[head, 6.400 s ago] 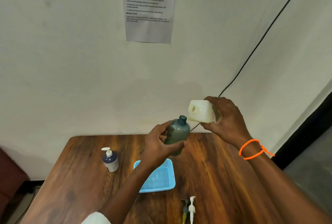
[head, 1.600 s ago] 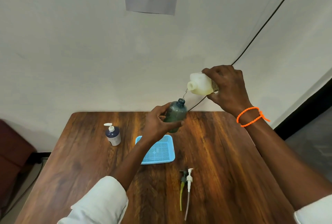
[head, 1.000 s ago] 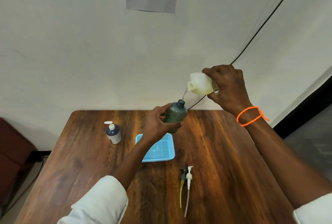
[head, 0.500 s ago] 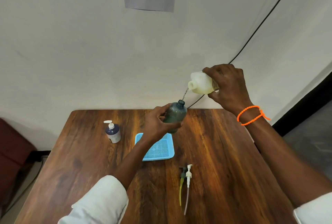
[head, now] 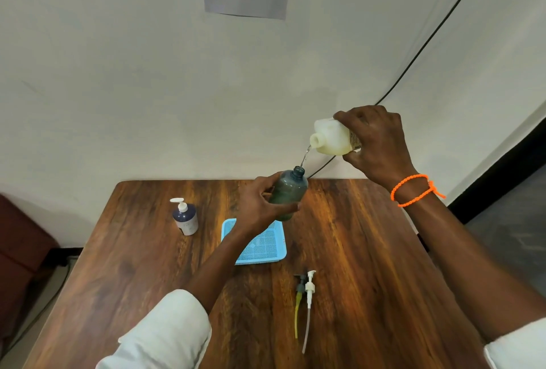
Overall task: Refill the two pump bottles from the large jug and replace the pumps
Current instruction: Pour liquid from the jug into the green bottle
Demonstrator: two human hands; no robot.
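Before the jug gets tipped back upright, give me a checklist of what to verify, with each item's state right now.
1. Stream lands in the green bottle mouth: ok, the thin stream from the jug meets the open neck.
2. Left hand grips the bottle firmly: ok, fingers and thumb wrap its body, held above the table.
3. Right hand controls the jug: ok, it is gripped and tilted spout-down.
4. Fill level in the bottle: cannot tell, the tinted wall hides it.
5. Pumps ready for refitting: ok, two loose pumps lie side by side on the table near the blue tray.
6. Spills on the table: cannot tell.
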